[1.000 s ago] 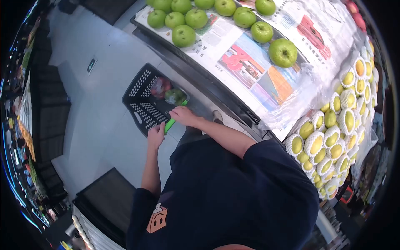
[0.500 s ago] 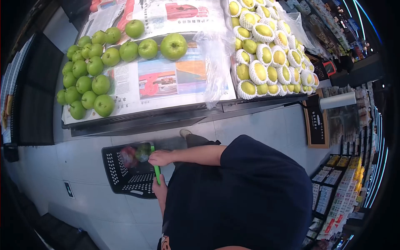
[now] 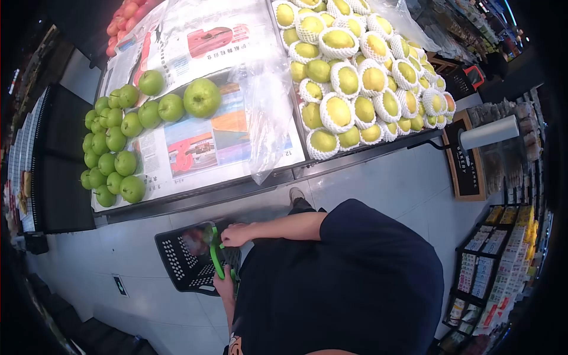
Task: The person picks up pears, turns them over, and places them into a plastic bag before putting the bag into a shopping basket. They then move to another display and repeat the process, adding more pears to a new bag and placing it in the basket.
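Observation:
A black perforated shopping basket [image 3: 173,260] hangs in front of my body at the left, tilted, with its green handle [image 3: 215,253] toward me. My left hand [image 3: 224,283] is closed around the lower part of that handle. My right hand [image 3: 236,235] is closed at its upper end, where a bit of green shows by the fingertips; its grip is partly hidden. Inside the basket lies reddish produce in a clear bag [image 3: 194,241], its kind blurred. A greenish bagged item [image 3: 208,232] sits beside it, partly covered by the handle.
Beyond the basket stands a display covered with newspaper [image 3: 160,183], holding green apples [image 3: 125,163], a crumpled plastic bag [image 3: 263,142] and yellow-green fruit in foam nets [image 3: 340,112]. A plastic bag roll [image 3: 489,132] juts out at right, near a bakery sign [image 3: 467,160] and shelves [image 3: 488,260].
The view has shifted, with red fruit now showing at the far left. My right hand has moved slightly away from the handle's front bar, and the handle parts look spread apart.

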`<action>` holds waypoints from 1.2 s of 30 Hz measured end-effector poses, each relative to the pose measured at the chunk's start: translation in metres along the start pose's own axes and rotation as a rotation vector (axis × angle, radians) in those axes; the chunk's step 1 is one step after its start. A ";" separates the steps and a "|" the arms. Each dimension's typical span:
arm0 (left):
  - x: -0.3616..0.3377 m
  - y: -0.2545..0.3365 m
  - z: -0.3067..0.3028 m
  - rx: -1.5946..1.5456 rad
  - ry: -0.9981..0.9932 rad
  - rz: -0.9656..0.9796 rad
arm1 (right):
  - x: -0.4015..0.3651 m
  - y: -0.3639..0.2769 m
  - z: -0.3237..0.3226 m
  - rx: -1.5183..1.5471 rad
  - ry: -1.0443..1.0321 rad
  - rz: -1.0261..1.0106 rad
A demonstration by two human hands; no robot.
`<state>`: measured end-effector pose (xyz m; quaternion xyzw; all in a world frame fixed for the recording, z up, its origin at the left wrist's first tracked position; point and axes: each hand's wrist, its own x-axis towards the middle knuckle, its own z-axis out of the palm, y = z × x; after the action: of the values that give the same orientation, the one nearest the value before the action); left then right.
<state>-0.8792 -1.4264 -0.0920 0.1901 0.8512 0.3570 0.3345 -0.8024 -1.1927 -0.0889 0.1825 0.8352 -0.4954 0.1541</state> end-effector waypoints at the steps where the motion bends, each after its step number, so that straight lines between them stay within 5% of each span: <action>1: -0.003 0.007 0.004 -0.010 0.001 -0.043 | -0.012 0.013 -0.010 -0.028 -0.021 -0.003; 6: -0.001 0.012 0.021 0.008 0.048 -0.048 | -0.077 0.062 -0.059 0.086 0.015 -0.014; 18: -0.011 0.006 0.046 0.248 0.140 -0.128 | -0.209 0.000 -0.167 0.240 0.120 -0.410; 23: -0.008 0.000 0.051 0.337 0.115 -0.185 | -0.229 -0.020 -0.211 0.321 0.449 -0.511; 24: -0.007 0.003 0.052 0.446 0.159 -0.041 | -0.230 -0.021 -0.219 0.327 0.534 -0.511; 26: -0.008 0.036 0.051 0.649 0.242 0.263 | -0.234 -0.022 -0.235 0.378 0.625 -0.450; 31: 0.014 0.190 0.057 0.073 0.380 0.502 | -0.227 -0.018 -0.250 0.230 0.786 -0.312; 36: 0.036 0.311 0.067 -0.236 0.017 0.681 | -0.208 -0.023 -0.239 0.077 0.909 -0.234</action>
<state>-0.8312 -1.1650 0.0860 0.4197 0.6948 0.5455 0.2088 -0.6466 -1.0236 0.1304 0.2910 0.8138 -0.4100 -0.2913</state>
